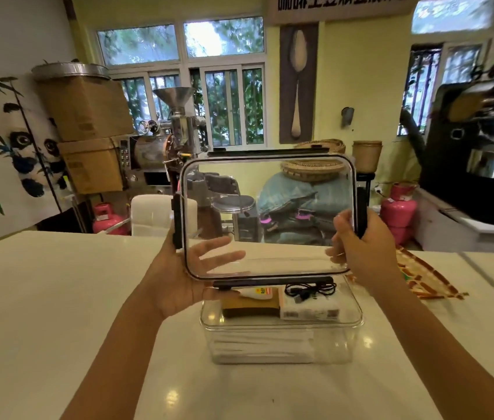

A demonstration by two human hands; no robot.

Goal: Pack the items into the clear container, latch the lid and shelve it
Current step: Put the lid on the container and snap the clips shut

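I hold the clear lid (270,165) with black latches upright above the clear container (282,324), which stands on the white counter. My left hand (176,277) grips the lid's left edge, fingers spread behind the plastic. My right hand (363,247) grips its right edge. Inside the container lie a black cable (310,291) on a white box (309,309), a brown flat item (250,307), a small white and yellow tube (257,292) and folded white material (263,347) at the bottom.
The white counter (58,298) stretches left and right of the container. A patterned orange cloth (427,277) lies at the right. Behind the counter stand pink gas cylinders (398,213), cardboard boxes (88,131), a coffee roaster (173,140) and stacked sacks.
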